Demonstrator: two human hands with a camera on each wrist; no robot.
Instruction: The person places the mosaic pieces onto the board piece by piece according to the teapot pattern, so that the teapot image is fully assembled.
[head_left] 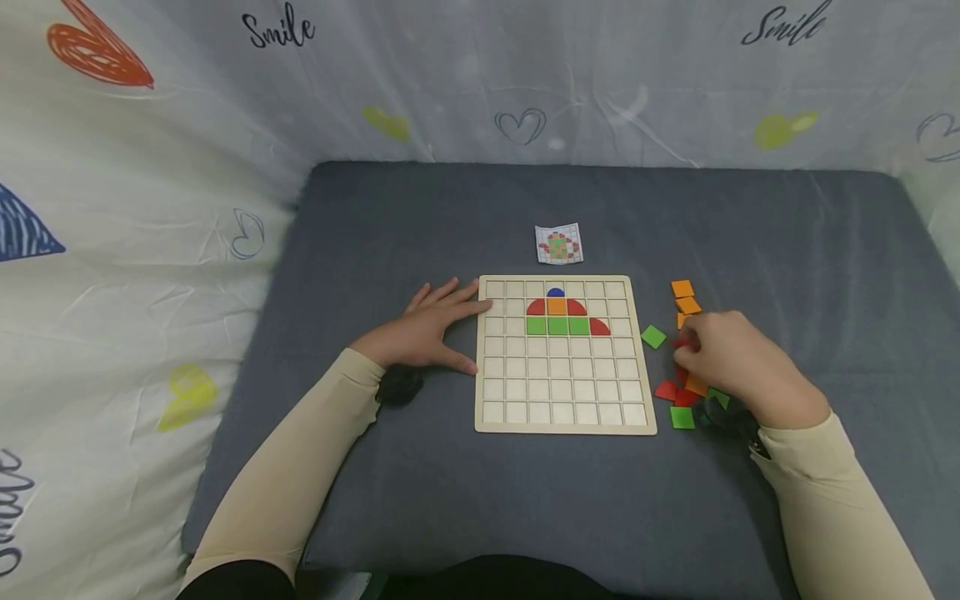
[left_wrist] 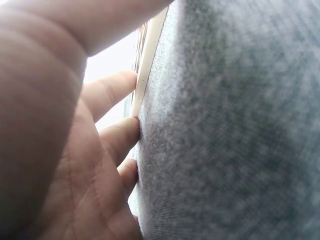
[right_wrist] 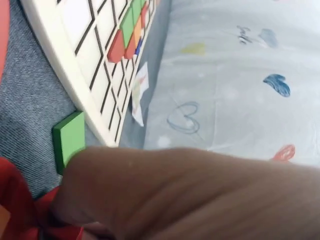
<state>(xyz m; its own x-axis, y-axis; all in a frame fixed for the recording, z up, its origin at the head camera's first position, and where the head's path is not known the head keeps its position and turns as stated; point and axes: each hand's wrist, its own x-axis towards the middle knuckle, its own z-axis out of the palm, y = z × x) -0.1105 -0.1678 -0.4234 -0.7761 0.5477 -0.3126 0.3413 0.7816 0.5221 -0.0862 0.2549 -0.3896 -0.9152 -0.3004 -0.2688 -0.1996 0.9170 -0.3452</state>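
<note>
At left, my left hand is spread, its fingers extended and holding nothing; thumb and index finger touch the left edge of the gridded board. Uneven pressure here could, I judge, slide or turn the board on the grey cloth, jarring the pieces set in its upper rows: a blue half-round topmost, an orange square flanked by two red quarter-rounds, then a row of three green squares ending in another red quarter-round. Beyond the far edge lies a printed card; a stray push of the board that way could shift it. Just right of the board, a loose green square lies where my returning knuckles might knock it against the rim. Farther right, red pieces lie crowded with orange squares. My right hand is bent down over them, fingers curled toward the thumb; I cannot tell whether a piece is gripped. Because the pieces crowd together, a pinch could catch two or scatter the neighbours.
</note>
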